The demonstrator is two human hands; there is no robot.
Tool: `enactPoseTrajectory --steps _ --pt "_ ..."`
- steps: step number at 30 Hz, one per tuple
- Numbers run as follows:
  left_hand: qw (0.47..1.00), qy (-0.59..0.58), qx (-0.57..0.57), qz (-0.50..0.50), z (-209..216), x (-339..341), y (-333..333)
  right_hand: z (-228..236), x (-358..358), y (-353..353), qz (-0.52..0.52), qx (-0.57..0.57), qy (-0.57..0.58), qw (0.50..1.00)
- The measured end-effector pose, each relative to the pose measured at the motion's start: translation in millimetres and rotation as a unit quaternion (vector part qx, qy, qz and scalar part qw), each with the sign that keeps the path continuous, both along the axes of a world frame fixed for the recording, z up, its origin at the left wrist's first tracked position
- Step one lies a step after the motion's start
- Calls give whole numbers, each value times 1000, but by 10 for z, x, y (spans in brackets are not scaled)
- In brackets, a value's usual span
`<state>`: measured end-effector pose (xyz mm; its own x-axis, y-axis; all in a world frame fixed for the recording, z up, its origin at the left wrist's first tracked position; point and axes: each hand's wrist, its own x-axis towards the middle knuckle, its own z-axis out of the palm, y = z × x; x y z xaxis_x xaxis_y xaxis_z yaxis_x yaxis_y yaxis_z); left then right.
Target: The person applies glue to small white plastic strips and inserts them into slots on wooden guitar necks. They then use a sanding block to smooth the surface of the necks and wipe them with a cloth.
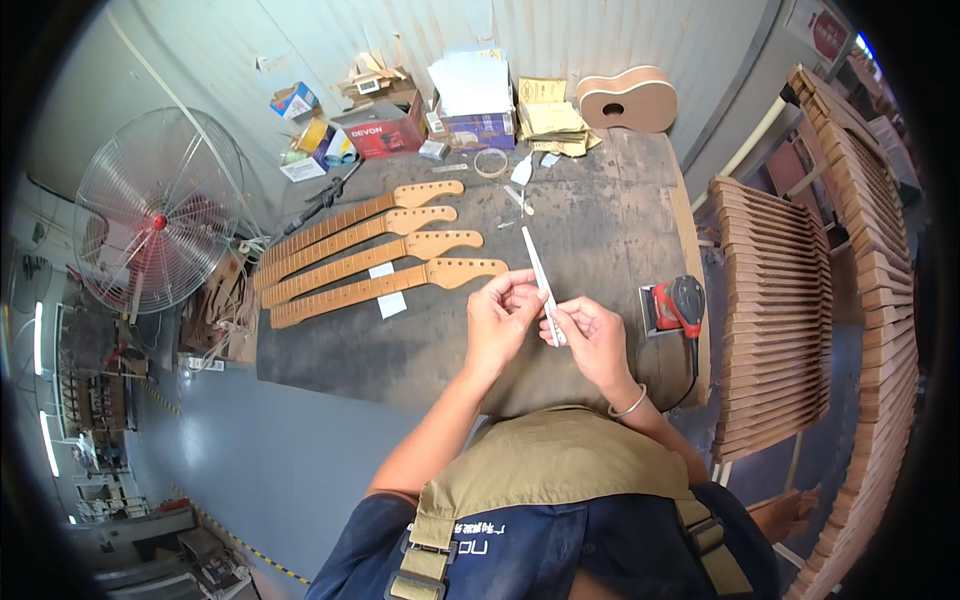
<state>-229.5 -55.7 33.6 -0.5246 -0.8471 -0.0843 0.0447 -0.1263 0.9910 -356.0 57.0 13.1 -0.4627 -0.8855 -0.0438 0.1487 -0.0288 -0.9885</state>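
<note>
A slim, pale strip (534,257), narrower at its far end, slants over the worktable in front of me. What it is made of I cannot make out. My left hand (498,320) pinches it near the middle between thumb and fingers. My right hand (590,338) is closed round its near end. Several wooden guitar necks (350,255) lie side by side to the left, and the headstock of the nearest one is close to my left hand. White paper pieces (391,304) stick out from beneath that neck.
A red and black sander (678,305) with its cord rests at the table's right edge. Boxes (385,130), yellow sheets (553,125), a tape roll (491,163) and a small guitar body (628,100) line the back. Wooden necks fill a rack (770,310) at right; a fan (160,215) stands left.
</note>
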Motion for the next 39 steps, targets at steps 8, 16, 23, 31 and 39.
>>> enactPoseTrajectory --steps 8,16,23,31,39 --pt "999 -3 30 -12 -45 -2 48 10 -74 100 28 18 7 999" --pt "996 36 65 -55 -12 -9 95 -5 -91 181 44 33 13 998" --pt "993 31 112 -37 40 7 98 74 -87 245 51 24 -7 998" --pt "990 33 134 -24 3 21 124 -18 -289 232 59 30 62 996" --pt "990 46 131 -27 -94 -17 206 37 -342 289 32 36 148 988"
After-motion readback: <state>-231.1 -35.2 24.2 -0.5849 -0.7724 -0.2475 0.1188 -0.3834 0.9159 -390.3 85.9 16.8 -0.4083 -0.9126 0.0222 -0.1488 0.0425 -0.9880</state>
